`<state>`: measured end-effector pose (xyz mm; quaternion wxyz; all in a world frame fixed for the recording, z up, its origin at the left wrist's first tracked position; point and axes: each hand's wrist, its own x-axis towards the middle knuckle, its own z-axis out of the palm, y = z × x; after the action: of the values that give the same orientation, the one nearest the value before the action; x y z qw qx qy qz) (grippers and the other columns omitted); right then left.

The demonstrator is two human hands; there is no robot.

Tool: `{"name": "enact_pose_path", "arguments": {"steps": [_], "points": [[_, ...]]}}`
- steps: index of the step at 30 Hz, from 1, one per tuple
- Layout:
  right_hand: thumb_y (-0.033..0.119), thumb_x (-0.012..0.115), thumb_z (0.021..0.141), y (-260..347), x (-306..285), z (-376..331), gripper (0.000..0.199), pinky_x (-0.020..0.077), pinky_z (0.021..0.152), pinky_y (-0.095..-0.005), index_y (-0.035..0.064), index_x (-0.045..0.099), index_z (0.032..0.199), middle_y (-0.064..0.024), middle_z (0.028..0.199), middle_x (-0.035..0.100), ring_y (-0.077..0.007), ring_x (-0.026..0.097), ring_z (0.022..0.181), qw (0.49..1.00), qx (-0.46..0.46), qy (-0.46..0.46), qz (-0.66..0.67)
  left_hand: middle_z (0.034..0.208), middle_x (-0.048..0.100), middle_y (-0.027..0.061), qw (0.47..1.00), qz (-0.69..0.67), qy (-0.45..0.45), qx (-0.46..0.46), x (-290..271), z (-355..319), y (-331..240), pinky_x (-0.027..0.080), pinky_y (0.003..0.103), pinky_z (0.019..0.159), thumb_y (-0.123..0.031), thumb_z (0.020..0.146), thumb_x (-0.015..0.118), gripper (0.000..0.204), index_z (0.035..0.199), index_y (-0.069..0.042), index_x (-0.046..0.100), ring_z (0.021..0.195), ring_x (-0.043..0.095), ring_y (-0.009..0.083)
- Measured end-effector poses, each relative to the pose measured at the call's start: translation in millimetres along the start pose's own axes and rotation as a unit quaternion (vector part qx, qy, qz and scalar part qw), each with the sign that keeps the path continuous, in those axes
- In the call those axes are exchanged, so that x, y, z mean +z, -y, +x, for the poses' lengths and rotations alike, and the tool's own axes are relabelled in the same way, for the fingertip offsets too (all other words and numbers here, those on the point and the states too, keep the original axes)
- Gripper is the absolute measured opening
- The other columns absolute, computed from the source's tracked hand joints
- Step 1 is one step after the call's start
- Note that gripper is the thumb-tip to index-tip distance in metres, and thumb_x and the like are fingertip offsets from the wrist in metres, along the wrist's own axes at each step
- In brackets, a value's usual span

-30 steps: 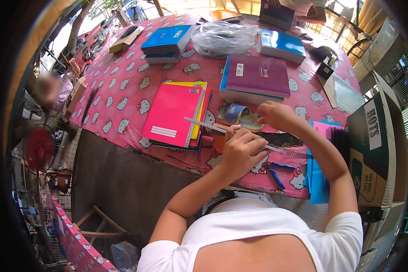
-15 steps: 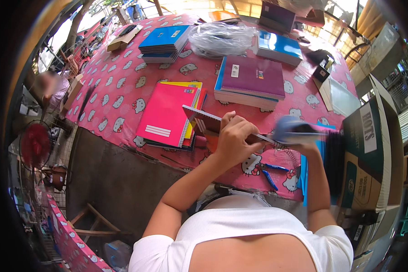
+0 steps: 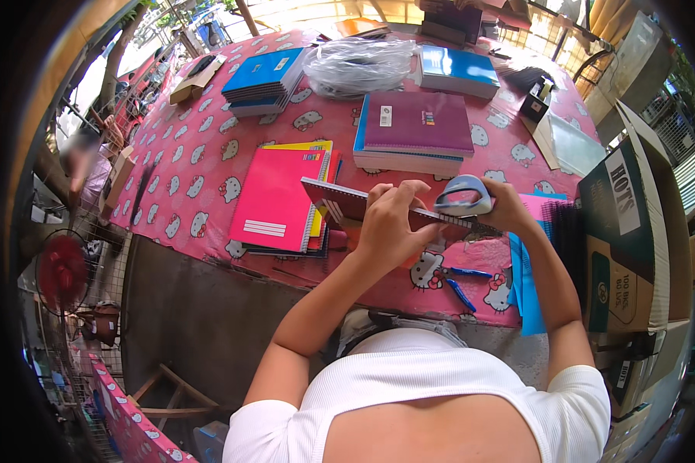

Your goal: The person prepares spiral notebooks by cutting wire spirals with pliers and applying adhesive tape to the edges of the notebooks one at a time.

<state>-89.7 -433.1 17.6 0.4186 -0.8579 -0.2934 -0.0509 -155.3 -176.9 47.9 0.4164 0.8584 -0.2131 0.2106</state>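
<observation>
My left hand (image 3: 398, 224) grips a dark reddish spiral notebook (image 3: 333, 197), holding it tilted up on edge with its coiled binding uppermost. At the notebook's right end, my right hand (image 3: 504, 208) is wrapped round a grey-blue hand tool with a looped handle (image 3: 463, 196); its exact kind I cannot make out. The tool sits just above the coil, and whether they touch is unclear. Blue-handled pliers (image 3: 462, 287) lie open on the table below. Left of the notebook is a stack of spiral notebooks with a pink one (image 3: 278, 197) on top.
A pink patterned cloth (image 3: 201, 166) covers the table. Behind my hands is a stack topped by a purple notebook (image 3: 417, 123). Farther back are blue notebooks (image 3: 262, 72) and a clear plastic bundle (image 3: 357, 67). Blue sheets (image 3: 527, 285) and a large carton (image 3: 633, 231) are at right.
The tool in my right hand, blurred before, has moved slightly left and now shows clearly. My left fingers have shifted on the notebook's edge. The view has turned a little.
</observation>
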Motion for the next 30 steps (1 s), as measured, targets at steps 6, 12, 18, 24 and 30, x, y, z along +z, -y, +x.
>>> {"name": "enact_pose_path", "arguments": {"steps": [6,12,18,24,30], "points": [[-0.003,0.073,0.056,12,4,15,0.061,0.0511,0.08,-0.0307,-0.0001,0.058,0.115,-0.0068,0.103,0.066,-0.0167,0.063,0.09,0.99,0.1,0.096,0.015,0.111,0.062,0.009,0.999,0.023,0.005,0.032,-2,2,8,0.031,0.04,0.101,-0.028,0.065,0.083,0.058,0.112,-0.009,0.054,0.11,0.054,0.0252],[0.0,0.074,0.058,10,18,16,0.054,0.0513,0.079,-0.0313,-0.0009,0.06,0.111,-0.0101,0.098,0.067,-0.0181,0.065,0.088,0.973,0.094,0.061,0.202,0.143,0.04,0.0052,0.974,0.221,-0.007,-0.042,-25,0,9,-0.004,0.075,0.099,-0.044,0.058,0.083,0.038,0.084,-0.02,0.07,0.137,0.026,0.0325],[0.001,0.073,0.057,48,20,19,0.054,0.0507,0.077,-0.0299,0.0018,0.063,0.11,-0.0049,0.091,0.068,-0.0146,0.063,0.083,0.978,0.043,0.037,0.203,0.14,0.042,0.0051,0.97,0.228,-0.032,-0.083,-41,-9,24,-0.002,0.077,0.097,-0.048,0.059,0.081,0.038,0.079,-0.019,0.069,0.136,0.027,0.0331],[-0.001,0.073,0.062,40,21,31,0.05,0.0506,0.076,-0.0289,0.0018,0.063,0.111,-0.0061,0.097,0.069,-0.0121,0.061,0.083,0.974,0.066,0.074,0.203,0.103,0.065,-0.0014,0.987,0.139,-0.055,-0.058,-39,-13,44,0.006,0.074,0.099,-0.046,0.058,0.083,0.037,0.075,-0.015,0.07,0.121,0.044,0.0253],[-0.003,0.076,0.061,25,28,33,0.056,0.0507,0.081,-0.0308,0.0016,0.059,0.114,-0.0083,0.103,0.066,-0.0162,0.062,0.089,0.838,0.042,0.09,0.536,0.083,0.066,-0.0033,0.981,0.142,-0.011,-0.133,-49,-12,32,0.013,0.072,0.101,-0.041,0.055,0.086,0.039,0.078,-0.014,0.071,0.101,0.056,0.0173]]}}
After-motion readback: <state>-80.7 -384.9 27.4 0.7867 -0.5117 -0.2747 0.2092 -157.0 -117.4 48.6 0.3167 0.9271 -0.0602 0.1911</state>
